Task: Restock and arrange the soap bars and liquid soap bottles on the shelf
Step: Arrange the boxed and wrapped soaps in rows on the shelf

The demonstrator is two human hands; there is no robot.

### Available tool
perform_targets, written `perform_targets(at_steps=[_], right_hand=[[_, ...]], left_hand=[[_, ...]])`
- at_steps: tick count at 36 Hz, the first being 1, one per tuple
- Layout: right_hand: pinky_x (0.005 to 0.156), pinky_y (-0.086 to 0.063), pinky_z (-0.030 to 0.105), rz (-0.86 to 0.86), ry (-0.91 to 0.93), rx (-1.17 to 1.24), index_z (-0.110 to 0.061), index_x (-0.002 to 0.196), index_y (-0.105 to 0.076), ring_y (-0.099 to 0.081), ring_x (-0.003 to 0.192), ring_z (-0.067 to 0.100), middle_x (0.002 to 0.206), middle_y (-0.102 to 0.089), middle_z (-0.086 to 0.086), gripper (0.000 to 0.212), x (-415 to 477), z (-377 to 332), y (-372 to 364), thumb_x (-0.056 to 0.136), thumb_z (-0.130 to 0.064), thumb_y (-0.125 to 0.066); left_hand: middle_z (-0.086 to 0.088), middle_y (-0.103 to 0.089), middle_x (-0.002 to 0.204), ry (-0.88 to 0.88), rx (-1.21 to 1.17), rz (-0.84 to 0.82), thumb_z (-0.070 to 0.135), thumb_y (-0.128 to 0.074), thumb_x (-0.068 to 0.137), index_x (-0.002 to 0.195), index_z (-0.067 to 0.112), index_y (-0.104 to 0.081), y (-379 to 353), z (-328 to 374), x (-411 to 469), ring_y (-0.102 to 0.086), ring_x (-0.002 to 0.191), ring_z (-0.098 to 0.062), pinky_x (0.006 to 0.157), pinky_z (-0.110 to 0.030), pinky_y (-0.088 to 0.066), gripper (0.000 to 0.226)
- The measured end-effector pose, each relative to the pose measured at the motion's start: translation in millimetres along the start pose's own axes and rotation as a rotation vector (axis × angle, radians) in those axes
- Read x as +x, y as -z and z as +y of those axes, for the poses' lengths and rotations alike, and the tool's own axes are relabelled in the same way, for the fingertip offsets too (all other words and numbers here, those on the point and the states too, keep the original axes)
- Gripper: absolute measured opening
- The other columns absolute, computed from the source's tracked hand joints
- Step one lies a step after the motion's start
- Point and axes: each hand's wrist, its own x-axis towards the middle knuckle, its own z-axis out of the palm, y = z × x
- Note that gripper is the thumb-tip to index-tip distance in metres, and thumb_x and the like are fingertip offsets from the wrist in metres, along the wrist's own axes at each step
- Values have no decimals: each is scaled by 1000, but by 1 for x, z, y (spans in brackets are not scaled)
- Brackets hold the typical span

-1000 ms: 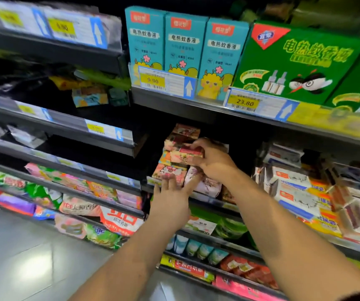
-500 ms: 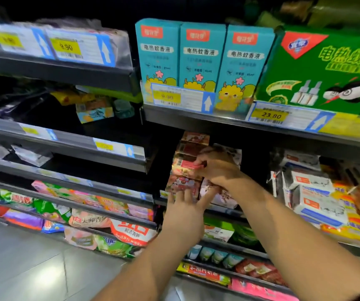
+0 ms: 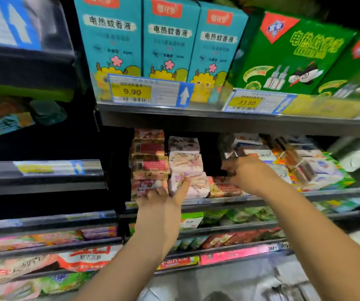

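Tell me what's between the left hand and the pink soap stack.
Nothing visible. The left hand touches the pink stack at its bottom pack, thumb on the front. Its fingers lie on the red stack beside it.

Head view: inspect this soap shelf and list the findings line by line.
Surface: metal shelf, label rail blurred.
Job's things: red soap bars stacked beside pink-wrapped soap bars; no bottles seen.
Clutter: white-and-blue packs at right, tilted at mixed angles.
Grippers: left hand touches the stack bases, thumb on the lowest pink bar; right hand curled, grip unclear.
Cables: nothing seen.
Surroundings: blue boxes and green boxes above; packets on lower shelves.
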Motion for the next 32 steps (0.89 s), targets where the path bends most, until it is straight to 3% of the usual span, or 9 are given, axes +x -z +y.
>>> perform_targets(at_steps=[3, 5, 9, 13, 20, 24, 28, 32], right_hand=[[85, -48, 32, -93, -36, -57, -34, 140, -52, -60, 113, 31, 129, -61, 10, 49, -6, -3, -13, 92, -26, -63], [84, -47, 33, -144, -49, -46, -29, 144, -48, -60, 112, 34, 126, -62, 14, 52, -7, -6, -25, 94, -16, -57], [76, -44, 31, -81, -93, 100, -29, 143, -47, -63, 108, 32, 125, -64, 13, 54, -4, -7, -34, 91, -24, -62], [85, -46, 28, -131, -94, 183, -28, 150, -40, -60, 116, 29, 135, -60, 10, 65, 0, -4, -28, 91, -28, -68], [94, -44, 28, -167, -74, 101, -19, 153, -35, -52, 128, 29, 147, -48, 11, 64, 10, -7, -25, 95, -17, -62], [88, -45, 30, -141, -42, 83, -21, 139, -51, -55, 118, 29, 136, -52, 12, 48, 6, -7, -34, 93, -15, -59], [83, -56, 39, -133, -62, 129, -27, 145, -44, -59, 103, 33, 126, -54, 13, 54, -3, -4, -36, 94, -17, -61], [67, -57, 39, -100, -85, 200, -30, 132, -45, -62, 86, 29, 104, -61, 9, 49, -12, -9, -30, 89, -23, -67]], left_hand=[[-19, -53, 96, -64, -24, -9, 4, -39, 82, 155, 33, 20, 4, -2, 0, -52, 82, -29, 78, -42, -47, 98], [-19, -51, 100, -86, -42, -18, 7, -41, 87, 152, 33, 26, 12, -3, -1, -50, 84, -27, 79, -40, -46, 97], [-17, -51, 95, -67, -39, -19, 8, -42, 90, 153, 34, 24, 14, -7, 0, -43, 73, -23, 73, -37, -47, 96], [-13, -48, 90, -63, -4, -60, 8, -43, 89, 153, 33, 25, 20, -9, 0, -43, 68, -21, 61, -34, -38, 96], [-15, -49, 102, 3, 16, -165, 12, -51, 93, 150, 38, 30, 32, -5, 6, -45, 78, -27, 64, -35, -41, 102], [-12, -48, 98, 13, 1, -180, 9, -49, 93, 150, 41, 28, 30, -6, 9, -45, 76, -26, 63, -36, -39, 101], [-12, -44, 94, 7, 7, -123, 8, -47, 92, 150, 41, 27, 26, -6, 7, -43, 77, -27, 63, -36, -38, 99], [-13, -44, 94, 17, -26, -123, 9, -46, 93, 150, 42, 27, 24, -6, 7, -45, 75, -25, 61, -35, -38, 98]])
